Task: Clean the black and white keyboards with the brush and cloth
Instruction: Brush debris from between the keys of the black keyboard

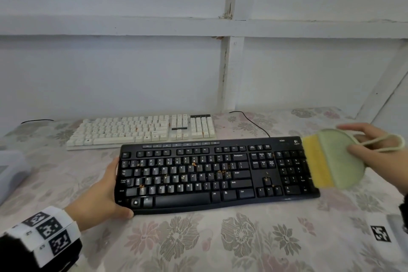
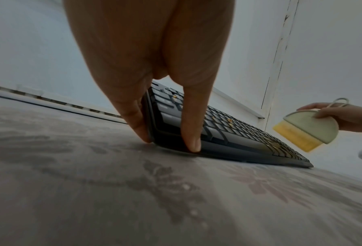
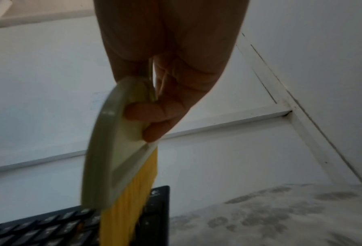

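1. Black keyboard (image 1: 217,174) flat on the flower-patterned counter (image 1: 220,245), long axis running left to right across the body, near edge facing the person; orange crumbs scattered among the letter keys
2. White keyboard (image 1: 141,131) just behind it, parallel, shifted leftward, not touched by either hand
3. Left hand (image 1: 103,192) at the black keyboard's left end: fingers fairly straight against the short edge, thumb laid on the near corner, bracing rather than gripping
4. Right hand (image 1: 375,150) over the right end, pinching the pale green brush (image 1: 333,159) by its rounded back, thumb on one face and fingers on the other; yellow bristles pointing left and down at the number pad, contact with the keys not clear
5. Likely next: sweep from the right end toward the braced left end, along the long axis
6. Cloth not seen in any view
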